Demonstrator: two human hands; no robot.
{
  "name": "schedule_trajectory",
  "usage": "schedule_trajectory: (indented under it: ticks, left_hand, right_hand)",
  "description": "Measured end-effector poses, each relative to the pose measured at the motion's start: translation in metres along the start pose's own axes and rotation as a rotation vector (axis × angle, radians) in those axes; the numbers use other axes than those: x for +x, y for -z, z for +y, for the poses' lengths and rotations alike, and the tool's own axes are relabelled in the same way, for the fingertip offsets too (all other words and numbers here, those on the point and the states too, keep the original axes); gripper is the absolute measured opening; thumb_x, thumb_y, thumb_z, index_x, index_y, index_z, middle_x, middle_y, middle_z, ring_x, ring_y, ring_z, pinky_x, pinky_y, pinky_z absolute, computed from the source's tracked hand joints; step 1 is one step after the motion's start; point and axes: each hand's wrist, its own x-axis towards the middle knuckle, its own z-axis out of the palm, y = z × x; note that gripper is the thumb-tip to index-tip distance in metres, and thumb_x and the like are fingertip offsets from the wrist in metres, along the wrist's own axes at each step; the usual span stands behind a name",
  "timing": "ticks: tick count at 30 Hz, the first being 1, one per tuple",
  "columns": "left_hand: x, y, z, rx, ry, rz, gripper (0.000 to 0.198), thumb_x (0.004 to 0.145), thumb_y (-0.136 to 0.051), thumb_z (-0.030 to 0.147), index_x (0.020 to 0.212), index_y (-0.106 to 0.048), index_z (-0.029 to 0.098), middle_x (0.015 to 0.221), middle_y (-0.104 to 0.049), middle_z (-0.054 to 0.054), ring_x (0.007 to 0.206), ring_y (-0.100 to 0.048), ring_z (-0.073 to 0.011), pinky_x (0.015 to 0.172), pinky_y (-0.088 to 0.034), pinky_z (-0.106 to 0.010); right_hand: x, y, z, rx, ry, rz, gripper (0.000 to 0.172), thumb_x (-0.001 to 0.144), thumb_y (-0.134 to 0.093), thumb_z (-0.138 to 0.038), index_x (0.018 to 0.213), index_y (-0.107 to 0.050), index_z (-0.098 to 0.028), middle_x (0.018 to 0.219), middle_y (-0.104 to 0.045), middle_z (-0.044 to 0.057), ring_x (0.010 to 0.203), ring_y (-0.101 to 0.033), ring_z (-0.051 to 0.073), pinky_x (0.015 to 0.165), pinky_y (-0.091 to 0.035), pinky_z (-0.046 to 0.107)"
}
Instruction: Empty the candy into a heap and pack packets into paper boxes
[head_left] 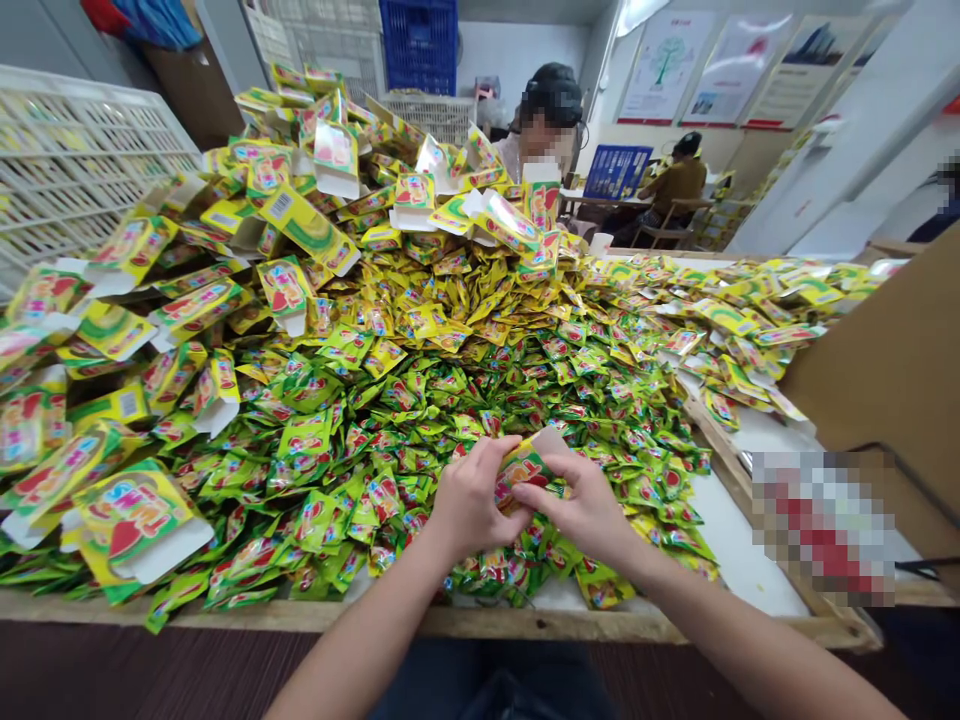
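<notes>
My left hand (pixel 472 500) and my right hand (pixel 581 505) meet over the near middle of the table, both gripping one small yellow-green carton (pixel 529 462) whose white end flap points up and right. Under and around the hands lies a deep heap of green and yellow sachets (pixel 420 390). Empty open cartons (pixel 131 520) of the same print are piled along the left side and at the back of the heap.
The table's wooden front edge (pixel 480 622) runs just below my wrists. A brown cardboard box (pixel 892 370) stands at the right. White plastic crates (pixel 82 160) are at far left, a blue crate (pixel 420 45) behind. A person (pixel 551 120) sits opposite, another further back right.
</notes>
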Motion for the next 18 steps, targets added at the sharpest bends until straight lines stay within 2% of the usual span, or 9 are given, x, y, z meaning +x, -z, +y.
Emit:
schedule_trajectory:
  ticks: [2,4,7,9,11,13,14,16,18]
  left_hand:
    - [0.004,0.003,0.001,-0.145,0.1,0.048,0.056,0.068,-0.065,0.035,0.118,-0.044,0.021,0.105,-0.06,-0.008,0.092,-0.062,-0.0222,0.08,-0.052,-0.036]
    - [0.006,0.005,0.002,-0.397,0.272,0.005,0.052,0.075,-0.062,0.042,0.118,-0.041,0.022,0.099,-0.061,-0.006,0.076,-0.063,-0.0169,0.069,-0.054,-0.032]
    - [0.006,0.003,0.005,-0.802,0.479,-0.113,0.039,0.084,-0.052,0.046,0.111,-0.036,0.024,0.08,-0.057,0.003,0.043,-0.05,-0.0065,0.041,-0.045,-0.021]
    - [0.003,-0.002,0.008,-0.916,0.534,-0.112,0.037,0.083,-0.053,0.048,0.105,-0.035,0.024,0.074,-0.054,0.006,0.035,-0.042,-0.0031,0.033,-0.037,-0.017]
    - [0.0,-0.007,0.011,-0.932,0.55,-0.087,0.038,0.082,-0.055,0.05,0.102,-0.036,0.024,0.072,-0.052,0.007,0.033,-0.039,-0.0017,0.03,-0.033,-0.016]
    - [-0.001,-0.009,0.011,-0.935,0.551,-0.1,0.04,0.081,-0.055,0.053,0.104,-0.038,0.024,0.075,-0.055,0.005,0.033,-0.039,-0.0014,0.03,-0.034,-0.016]
    - [-0.001,-0.009,0.011,-0.937,0.545,-0.141,0.041,0.082,-0.052,0.055,0.107,-0.04,0.024,0.081,-0.057,0.003,0.036,-0.042,-0.0024,0.032,-0.037,-0.017]
    - [0.001,-0.007,0.009,-0.914,0.502,-0.251,0.045,0.086,-0.043,0.057,0.116,-0.042,0.024,0.092,-0.062,-0.002,0.047,-0.054,-0.0064,0.041,-0.045,-0.019]
    - [0.003,-0.003,0.007,-0.847,0.432,-0.291,0.047,0.088,-0.042,0.054,0.123,-0.043,0.023,0.098,-0.064,-0.005,0.064,-0.062,-0.0114,0.056,-0.052,-0.024]
  right_hand:
    - [0.001,0.001,0.0,0.182,-0.061,0.158,0.02,0.072,-0.069,-0.036,0.083,-0.067,-0.02,0.079,-0.072,0.003,0.071,-0.064,0.018,0.069,-0.05,0.031]
    - [0.003,0.004,-0.001,0.276,-0.099,0.241,0.027,0.071,-0.071,-0.039,0.089,-0.066,-0.019,0.086,-0.073,0.005,0.076,-0.066,0.019,0.072,-0.052,0.03]
    - [0.004,0.005,-0.002,0.263,-0.119,0.118,0.027,0.073,-0.068,-0.042,0.084,-0.069,-0.018,0.088,-0.073,0.007,0.081,-0.066,0.02,0.077,-0.052,0.033]
    - [0.001,0.001,0.0,0.289,-0.149,0.041,0.028,0.072,-0.068,-0.044,0.082,-0.069,-0.017,0.087,-0.073,0.007,0.082,-0.067,0.021,0.078,-0.053,0.034]
    - [-0.004,-0.004,0.005,0.383,-0.188,0.077,0.031,0.068,-0.072,-0.043,0.084,-0.068,-0.017,0.084,-0.073,0.006,0.08,-0.068,0.021,0.075,-0.055,0.033]
    - [-0.007,-0.002,0.012,0.468,-0.194,0.207,0.036,0.06,-0.078,-0.038,0.087,-0.064,-0.019,0.081,-0.072,0.003,0.074,-0.068,0.019,0.069,-0.057,0.031]
    - [-0.006,0.005,0.015,0.482,-0.189,0.251,0.039,0.057,-0.081,-0.035,0.088,-0.063,-0.021,0.08,-0.072,0.002,0.072,-0.068,0.018,0.067,-0.057,0.03]
    - [0.004,0.034,0.02,0.424,-0.212,0.205,0.043,0.051,-0.083,-0.029,0.088,-0.062,-0.023,0.078,-0.071,0.0,0.07,-0.067,0.018,0.064,-0.056,0.029]
    - [0.027,0.08,0.019,0.223,-0.317,0.005,0.045,0.048,-0.083,-0.026,0.089,-0.067,-0.019,0.071,-0.07,0.003,0.066,-0.066,0.018,0.061,-0.053,0.03]
